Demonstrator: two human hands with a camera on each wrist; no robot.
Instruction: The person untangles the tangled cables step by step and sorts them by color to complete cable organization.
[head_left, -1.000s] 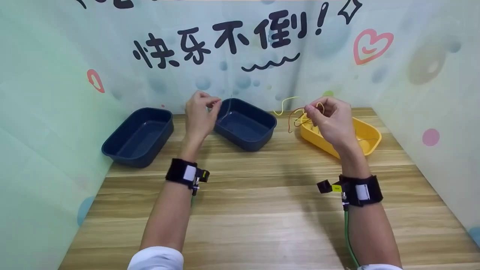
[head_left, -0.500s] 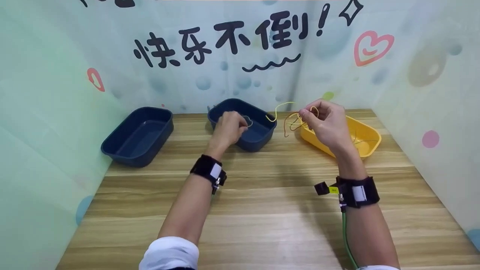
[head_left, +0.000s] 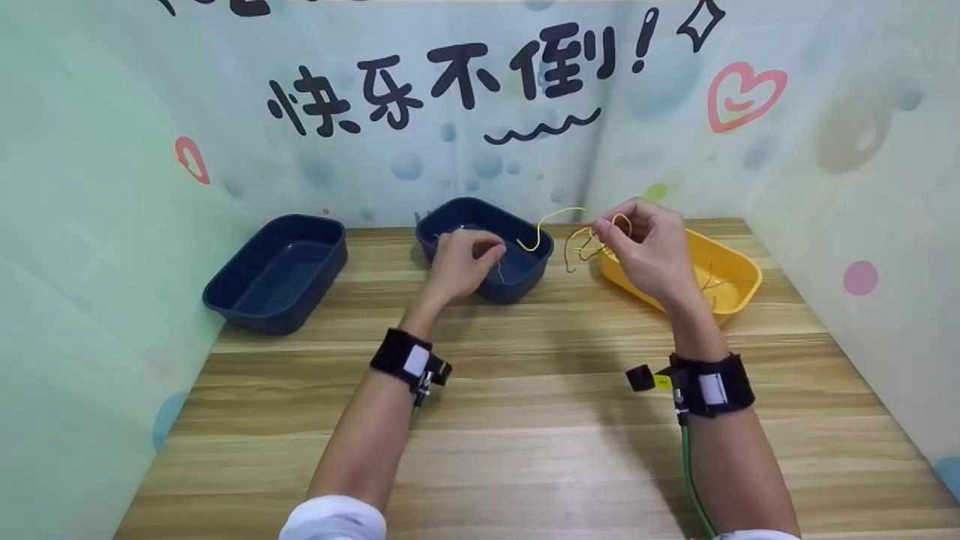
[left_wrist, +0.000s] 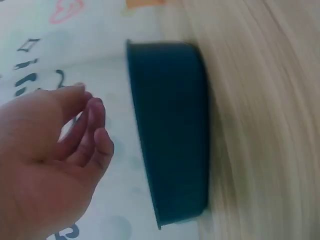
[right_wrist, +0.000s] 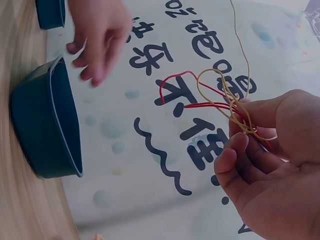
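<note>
My right hand (head_left: 649, 244) pinches a small bundle of thin red and yellow wires (right_wrist: 232, 107) between thumb and fingers, above the yellow bin (head_left: 731, 259). One yellow wire end (head_left: 536, 236) reaches out left past the middle bin's rim. My left hand (head_left: 466, 261) hovers over the middle dark blue bin (head_left: 525, 281), its thumb and fingertips close together. A thin pale strand (head_left: 500, 271) shows just below those fingertips, apart from them as far as can be seen. In the left wrist view no wire shows between the left fingers (left_wrist: 102, 145).
Another dark blue bin (head_left: 277, 270) stands at the left side of the wooden table (head_left: 525, 420). Several thin grey strands (head_left: 724, 283) lie in the yellow bin. A printed curtain (head_left: 420, 165) closes off the back and sides.
My left hand has moved right, carrying a thin strand over the middle bin, and the strand now appears let go there. My right hand has drifted slightly left with its bundle of wires.
</note>
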